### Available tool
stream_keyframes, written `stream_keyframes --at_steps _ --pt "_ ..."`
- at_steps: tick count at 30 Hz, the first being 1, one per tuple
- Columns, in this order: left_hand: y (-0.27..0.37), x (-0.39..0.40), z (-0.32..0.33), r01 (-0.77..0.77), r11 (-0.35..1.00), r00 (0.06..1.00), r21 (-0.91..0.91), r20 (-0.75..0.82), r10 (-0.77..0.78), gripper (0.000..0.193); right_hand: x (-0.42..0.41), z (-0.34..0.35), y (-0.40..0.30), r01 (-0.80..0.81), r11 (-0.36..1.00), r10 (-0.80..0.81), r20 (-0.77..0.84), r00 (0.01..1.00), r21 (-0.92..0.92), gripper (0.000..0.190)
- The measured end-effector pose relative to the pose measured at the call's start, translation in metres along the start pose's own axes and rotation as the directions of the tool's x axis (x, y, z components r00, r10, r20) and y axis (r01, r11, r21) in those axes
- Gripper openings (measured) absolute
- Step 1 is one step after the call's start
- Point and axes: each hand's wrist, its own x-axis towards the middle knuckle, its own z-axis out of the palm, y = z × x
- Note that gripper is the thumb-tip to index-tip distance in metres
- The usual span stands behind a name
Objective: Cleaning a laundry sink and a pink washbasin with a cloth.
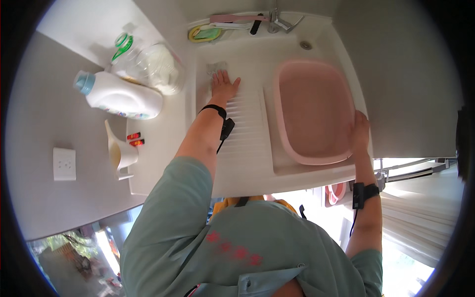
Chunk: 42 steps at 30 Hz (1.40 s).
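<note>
My left hand lies palm down at the upper left of a white laundry sink's ribbed washboard. Its fingers are spread, and the fingertips rest on a small, crumpled greyish cloth. To the right, a pink plastic basin sits in the sink's well. My right hand holds the basin's right side, between its rim and the sink edge; part of the grip is hidden. Whether there is clear water in the basin I cannot tell.
A chrome faucet, brushes and a yellow-rimmed soap dish line the back. On the left ledge stand a white detergent bottle, a clear plastic jug, a white scoop and two red batteries.
</note>
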Motion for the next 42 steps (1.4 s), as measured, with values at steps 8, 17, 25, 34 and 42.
stream_keyframes --at_steps 8,17,25,34,42 --pt "0.081 -0.003 0.025 -0.732 0.674 0.680 0.103 0.183 0.710 0.066 0.009 -0.012 -0.029 -0.133 0.991 0.134 0.114 0.984 -0.015 0.056" --pt "0.037 0.006 -0.011 0.025 0.999 0.999 0.043 0.025 -0.026 0.081 0.007 -0.009 -0.033 -0.204 0.977 0.208 0.068 0.976 -0.054 0.053" --pt "0.114 0.123 0.070 -0.424 0.167 0.706 -0.890 -0.209 0.677 0.075 0.024 -0.010 -0.052 -0.147 0.988 0.148 0.045 0.988 -0.041 0.051" --pt "0.075 0.057 -0.001 -0.451 0.876 0.892 0.171 0.051 0.450 0.072 0.006 -0.010 -0.029 -0.155 0.987 0.156 0.021 0.987 -0.041 0.052" --pt "0.068 0.048 0.012 -0.247 0.955 0.966 0.163 -0.033 0.255 0.083 0.012 -0.012 -0.040 -0.222 0.974 0.225 0.064 0.972 -0.053 0.046"
